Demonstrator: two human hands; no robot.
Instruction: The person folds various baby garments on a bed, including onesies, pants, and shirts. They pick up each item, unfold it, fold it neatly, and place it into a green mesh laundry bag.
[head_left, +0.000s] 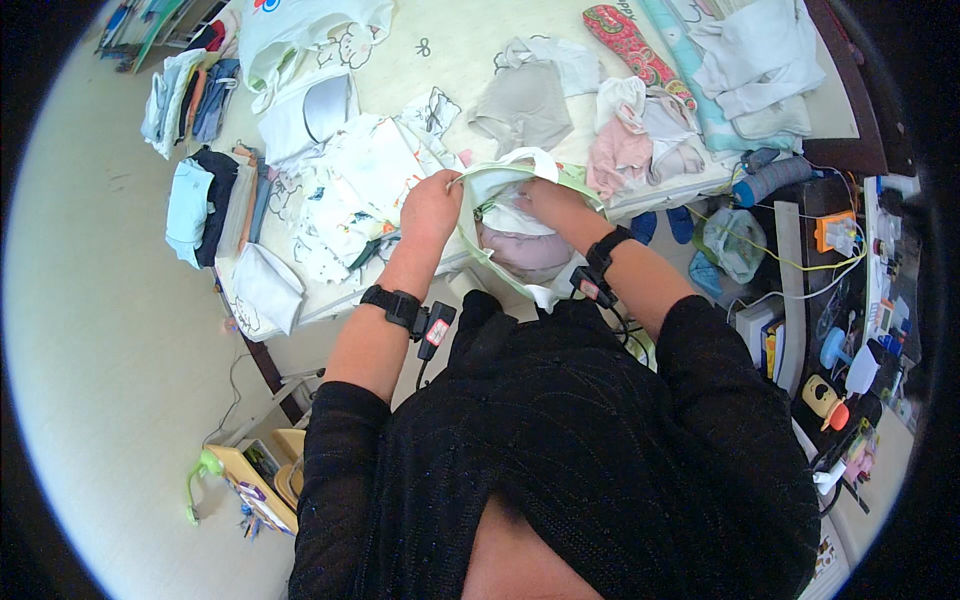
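A white cloth bag with a pale green rim (466, 225) hangs with its mouth gaping at the edge of the bed. The fingers of my left hand (433, 206) pinch that rim on its left side. My right hand (559, 204) reaches inside over the right side, its fingers against a white garment (514, 219); whether they grip it is partly hidden. Below the white garment, a folded mauve garment (529, 251) lies in the bag. Left of the bag, a heap of white printed clothes (367, 176) spreads on the bed.
Beyond the bag lie a grey undergarment (525, 105) and a pink garment (621, 154). Folded clothes stand in stacks (196, 206) along the bed's left edge. A white bag (311, 34) sits at the far left. Cables (795, 262) cross the cluttered right side.
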